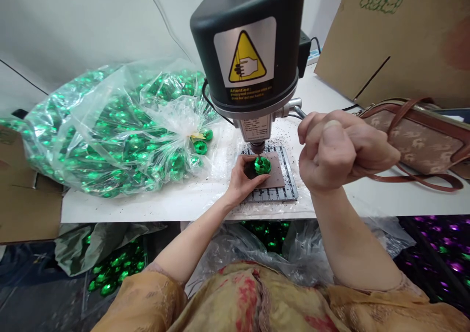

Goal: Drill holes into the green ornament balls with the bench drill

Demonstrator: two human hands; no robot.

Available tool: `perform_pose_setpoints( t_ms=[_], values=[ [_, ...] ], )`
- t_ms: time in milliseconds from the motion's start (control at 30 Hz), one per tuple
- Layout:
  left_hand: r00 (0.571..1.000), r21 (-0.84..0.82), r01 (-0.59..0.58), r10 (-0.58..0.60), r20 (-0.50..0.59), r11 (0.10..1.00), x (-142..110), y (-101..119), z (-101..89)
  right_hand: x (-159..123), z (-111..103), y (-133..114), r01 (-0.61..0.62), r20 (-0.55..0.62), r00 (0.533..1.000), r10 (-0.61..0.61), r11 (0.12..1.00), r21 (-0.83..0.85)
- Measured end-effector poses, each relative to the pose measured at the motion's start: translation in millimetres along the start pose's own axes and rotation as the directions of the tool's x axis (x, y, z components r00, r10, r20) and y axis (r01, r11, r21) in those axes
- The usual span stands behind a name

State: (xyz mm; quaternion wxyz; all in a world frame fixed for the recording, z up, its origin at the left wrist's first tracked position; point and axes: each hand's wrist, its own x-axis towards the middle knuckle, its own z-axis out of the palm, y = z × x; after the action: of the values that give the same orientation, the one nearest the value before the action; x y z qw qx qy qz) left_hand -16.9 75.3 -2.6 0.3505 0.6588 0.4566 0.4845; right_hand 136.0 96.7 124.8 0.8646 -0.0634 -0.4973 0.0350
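Thumb and fingers of my left hand (244, 179) are closed around a shiny green faceted ball (263, 165). The ball rests on a brown board (276, 175) over the slotted metal base plate (292, 187), right under the drill press (253, 126). The thin bit meets the top of the ball, though I cannot tell how deep it goes. Raised at the right of the machine, my right hand (334, 151) is curled into a fist around the drill press handle (299, 110), whose grip end is hidden by the fingers.
A big clear plastic bag (121, 126) of green balls fills the table's left side, with loose green balls (200, 147) at its mouth. A brown handbag (422, 136) and a cardboard box (400, 43) stand at right. Dark shavings surround the base. More green balls (117, 268) lie below the table.
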Motion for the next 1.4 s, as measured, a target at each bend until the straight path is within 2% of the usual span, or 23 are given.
perform_pose_setpoints(
  t_ms=[100, 167, 267, 333, 367, 433, 533, 600, 667, 733, 800, 833, 867, 933, 967, 1000, 1033, 1067, 1100, 1133, 1167, 1267, 1400],
  values=[
    [1.0, 0.001, 0.004, -0.004, -0.003, 1.0, -0.9, -0.3, -0.1, -5.4, -5.9, 1.2, 0.056, 0.081, 0.995, -0.057, 0.998, 0.009],
    [1.0, 0.006, 0.005, -0.005, -0.005, 1.0, -1.6, -0.2, 0.0, -4.8, -5.9, -2.4, 0.044, 0.085, 0.995, -0.043, 0.999, -0.003],
    [1.0, 0.01, 0.015, -0.015, -0.006, 1.0, -1.2, -0.6, 0.5, 9.3, 5.2, -12.5, -0.071, 0.025, 0.997, 0.073, 0.995, -0.066],
    [1.0, 0.004, 0.023, -0.023, -0.011, 1.0, -0.1, -0.6, 0.9, 26.2, 17.3, -17.8, -0.252, -0.039, 0.968, 0.249, 0.956, -0.148],
    [1.0, 0.005, 0.024, -0.024, -0.019, 1.0, 0.3, 0.1, 0.9, 35.2, 23.2, -18.9, -0.296, -0.051, 0.955, 0.291, 0.94, -0.169],
    [0.999, 0.029, 0.014, -0.013, -0.052, 0.999, -1.3, 3.6, 0.5, 50.7, 31.9, -17.6, -0.29, -0.038, 0.957, 0.287, 0.946, -0.146],
    [0.987, 0.163, -0.052, 0.076, -0.145, 0.985, -16.0, 14.7, -1.0, 61.9, 36.0, -10.6, -0.299, 0.008, 0.953, 0.304, 0.942, -0.149],
    [0.972, 0.281, -0.177, 0.213, -0.103, 0.943, -36.5, 23.0, -0.8, 62.3, 35.0, -6.3, -0.297, 0.022, 0.952, 0.305, 0.941, -0.164],
    [0.92, 0.349, -0.388, 0.382, 0.089, 0.853, -63.6, 28.4, 2.1, 60.6, 33.8, -3.7, -0.274, 0.021, 0.96, 0.28, 0.949, -0.153],
    [0.792, 0.362, -0.608, 0.508, 0.339, 0.706, -92.1, 29.5, 7.8, 59.2, 33.6, -2.8, -0.251, 0.026, 0.966, 0.256, 0.959, -0.133],
    [0.646, 0.362, -0.756, 0.53, 0.55, 0.546, -115.3, 26.7, 14.3, 59.1, 34.0, -3.1, -0.256, 0.022, 0.965, 0.26, 0.959, -0.119],
    [0.596, 0.357, -0.795, 0.522, 0.61, 0.49, -122.8, 24.4, 16.4, 59.3, 34.1, -3.7, -0.255, 0.019, 0.966, 0.259, 0.961, -0.106],
    [0.568, 0.353, -0.816, 0.525, 0.634, 0.457, -126.4, 21.7, 17.0, 59.5, 34.2, -4.5, -0.258, 0.019, 0.965, 0.261, 0.962, -0.093],
    [0.545, 0.341, -0.837, 0.599, 0.587, 0.427, -119.8, 16.3, 10.7, 59.5, 33.8, -7.0, -0.271, 0.022, 0.961, 0.274, 0.958, -0.091],
    [0.557, 0.356, -0.83, 0.641, 0.528, 0.429, -109.3, 14.0, 2.8, 59.3, 33.5, -8.7, -0.285, 0.027, 0.957, 0.289, 0.953, -0.105],
    [0.598, 0.399, -0.799, 0.657, 0.458, 0.449, -94.3, 12.2, -8.3, 59.0, 33.3, -10.6, -0.305, 0.027, 0.95, 0.311, 0.944, -0.125],
    [0.668, 0.471, -0.736, 0.633, 0.391, 0.486, -75.4, 10.9, -22.4, 58.6, 33.1, -12.4, -0.326, 0.021, 0.943, 0.333, 0.933, -0.149],
    [0.774, 0.565, -0.617, 0.554, 0.308, 0.548, -53.8, 9.7, -38.8, 58.4, 33.1, -14.2, -0.344, 0.016, 0.936, 0.352, 0.924, -0.17],
    [0.895, 0.674, -0.418, 0.405, 0.188, 0.609, -30.7, 8.5, -56.3, 58.1, 33.2, -15.5, -0.351, 0.007, 0.934, 0.358, 0.919, -0.178],
    [0.971, 0.762, -0.188, 0.234, 0.05, 0.62, -7.5, 6.9, -74.0, 58.0, 33.4, -16.4, -0.35, 0.002, 0.935, 0.355, 0.921, -0.175],
    [0.986, 0.788, -0.081, 0.167, -0.028, 0.611, 14.3, 4.6, -90.6, 57.8, 33.6, -16.8, -0.348, -0.003, 0.936, 0.352, 0.922, -0.169],
    [0.99, 0.797, 0.087, 0.04, -0.138, 0.598, 63.0, -6.5, -126.9, 57.3, 33.7, -15.6, -0.334, -0.013, 0.942, 0.336, 0.931, -0.149],
    [0.979, 0.746, 0.193, -0.071, -0.192, 0.637, 82.7, -19.6, -142.0, 56.6, 32.1, -12.5, -0.333, 0.005, 0.942, 0.336, 0.935, -0.126]
  ],
)
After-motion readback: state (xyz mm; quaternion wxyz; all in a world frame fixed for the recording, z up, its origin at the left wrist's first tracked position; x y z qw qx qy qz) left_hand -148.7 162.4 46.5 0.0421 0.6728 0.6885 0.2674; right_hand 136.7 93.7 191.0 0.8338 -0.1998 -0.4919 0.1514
